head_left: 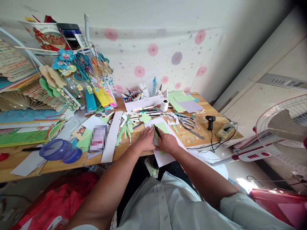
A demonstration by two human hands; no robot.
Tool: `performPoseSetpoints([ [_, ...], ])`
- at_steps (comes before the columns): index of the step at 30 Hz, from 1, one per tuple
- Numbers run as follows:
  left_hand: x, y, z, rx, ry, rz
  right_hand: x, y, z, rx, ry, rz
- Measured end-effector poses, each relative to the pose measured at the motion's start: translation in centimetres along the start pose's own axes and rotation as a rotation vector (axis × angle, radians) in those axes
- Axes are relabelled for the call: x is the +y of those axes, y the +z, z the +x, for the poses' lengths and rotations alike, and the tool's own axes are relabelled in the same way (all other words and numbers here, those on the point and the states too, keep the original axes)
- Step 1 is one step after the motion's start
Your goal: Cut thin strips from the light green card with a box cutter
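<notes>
green paper (164, 127) pinned flat by left hand (145, 140); right hand (168, 142) grips black pen (157, 130).

Scissors (187, 123) near glue gun (210, 121); tape roll (164, 105); fan (283, 131) right.

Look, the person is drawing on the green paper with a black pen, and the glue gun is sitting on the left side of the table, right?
Not quite. The glue gun sits on the right side of the table, as the head view shows. The right hand does hold the black pen on the green paper.
</notes>
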State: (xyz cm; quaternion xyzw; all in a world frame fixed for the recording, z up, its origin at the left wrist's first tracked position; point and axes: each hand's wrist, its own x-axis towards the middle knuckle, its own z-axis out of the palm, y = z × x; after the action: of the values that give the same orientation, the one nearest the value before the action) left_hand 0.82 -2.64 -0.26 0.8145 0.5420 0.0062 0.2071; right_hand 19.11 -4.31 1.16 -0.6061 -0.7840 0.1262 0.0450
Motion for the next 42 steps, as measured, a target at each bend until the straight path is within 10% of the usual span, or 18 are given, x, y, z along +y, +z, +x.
performPoseSetpoints([
  [42, 0.62, -0.62, -0.07, -0.017, -0.033, 0.010, -0.14, -0.17, 0.12, 0.036, -0.040, -0.122],
])
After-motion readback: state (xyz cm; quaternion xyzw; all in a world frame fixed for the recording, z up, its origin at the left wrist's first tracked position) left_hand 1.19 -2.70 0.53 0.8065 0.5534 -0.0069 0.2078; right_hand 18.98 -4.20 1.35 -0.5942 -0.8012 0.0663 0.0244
